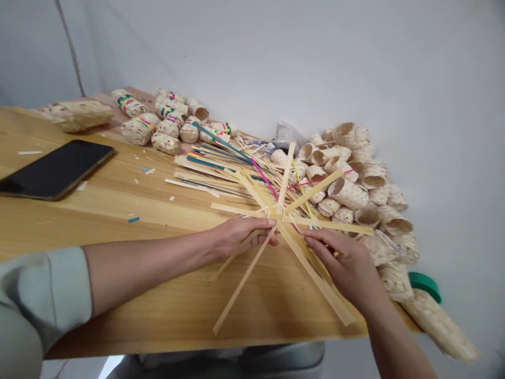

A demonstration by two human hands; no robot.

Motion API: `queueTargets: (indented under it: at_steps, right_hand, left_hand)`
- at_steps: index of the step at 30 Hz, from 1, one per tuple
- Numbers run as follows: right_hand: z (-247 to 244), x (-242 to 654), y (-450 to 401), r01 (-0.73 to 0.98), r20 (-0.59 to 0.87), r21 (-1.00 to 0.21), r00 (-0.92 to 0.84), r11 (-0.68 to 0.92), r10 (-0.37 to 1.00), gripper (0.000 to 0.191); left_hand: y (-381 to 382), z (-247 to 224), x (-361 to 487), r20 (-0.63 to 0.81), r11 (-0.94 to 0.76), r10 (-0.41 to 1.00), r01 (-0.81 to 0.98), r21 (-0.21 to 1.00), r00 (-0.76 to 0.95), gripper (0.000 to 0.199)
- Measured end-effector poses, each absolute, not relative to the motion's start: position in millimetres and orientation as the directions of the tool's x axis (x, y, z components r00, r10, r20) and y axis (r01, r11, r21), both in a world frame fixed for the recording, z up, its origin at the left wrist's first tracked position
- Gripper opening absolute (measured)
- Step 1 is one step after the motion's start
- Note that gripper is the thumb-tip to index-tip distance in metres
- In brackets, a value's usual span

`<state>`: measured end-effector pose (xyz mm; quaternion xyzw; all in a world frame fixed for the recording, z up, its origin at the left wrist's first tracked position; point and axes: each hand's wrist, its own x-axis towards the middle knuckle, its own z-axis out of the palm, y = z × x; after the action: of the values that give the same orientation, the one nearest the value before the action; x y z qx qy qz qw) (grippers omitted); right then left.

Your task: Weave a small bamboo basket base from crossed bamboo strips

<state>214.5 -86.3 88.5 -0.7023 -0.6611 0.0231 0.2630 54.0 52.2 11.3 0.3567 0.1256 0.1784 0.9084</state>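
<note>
A star of crossed pale bamboo strips (315, 259) spreads out above the table, its strips fanning from a small woven centre. My left hand (244, 231) pinches it just left of that centre, thumb on top and fingers beneath. To the right, my right hand (345, 258) has thumb and forefinger closed on a thin pinkish strip (296, 228) that runs toward the centre. Part of this strip is hidden behind the wider ones. Behind the star lies a heap of loose strips (221, 171), mostly natural, some blue, magenta and yellow.
A black phone (57, 168) lies at the left. Small woven tubes with coloured bands (138, 128) sit at the back; many plain woven tubes (349, 192) are piled against the wall at right. A green tape roll (425, 286) is near the right edge. Scraps dot the wooden table (158, 300).
</note>
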Motion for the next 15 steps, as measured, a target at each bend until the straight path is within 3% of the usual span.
queueTargets:
  at_steps: [3, 7, 10, 11, 15]
  right_hand:
    - [90.3, 221.9, -85.4, 0.815, 0.15, -0.57, 0.229, -0.106, 0.962, 0.023]
    - [77.2, 226.3, -79.5, 0.525, -0.055, -0.823, 0.307, -0.217, 0.95, 0.032]
    - [53.3, 212.6, -73.0, 0.331, -0.011, -0.933, 0.364, -0.141, 0.931, 0.038]
    - [44.5, 204.8, -71.1, 0.3, 0.047, -0.949, 0.439, -0.097, 0.897, 0.036]
    - [18.8, 169.6, -67.7, 0.185, 0.034, -0.979, 0.575, -0.09, 0.818, 0.034]
  left_hand:
    - [51.6, 10.1, 54.8, -0.107, 0.728, 0.379, -0.225, 0.647, 0.919, 0.015]
    - [49.2, 10.9, 57.0, -0.105, 0.771, 0.368, -0.24, 0.589, 0.924, 0.011]
    - [47.2, 12.5, 57.8, -0.141, 0.802, 0.379, -0.248, 0.544, 0.915, 0.011]
    - [46.6, 12.6, 57.9, -0.154, 0.805, 0.381, -0.245, 0.539, 0.911, 0.013]
    - [44.8, 10.2, 59.2, -0.186, 0.787, 0.427, -0.262, 0.558, 0.885, 0.021]
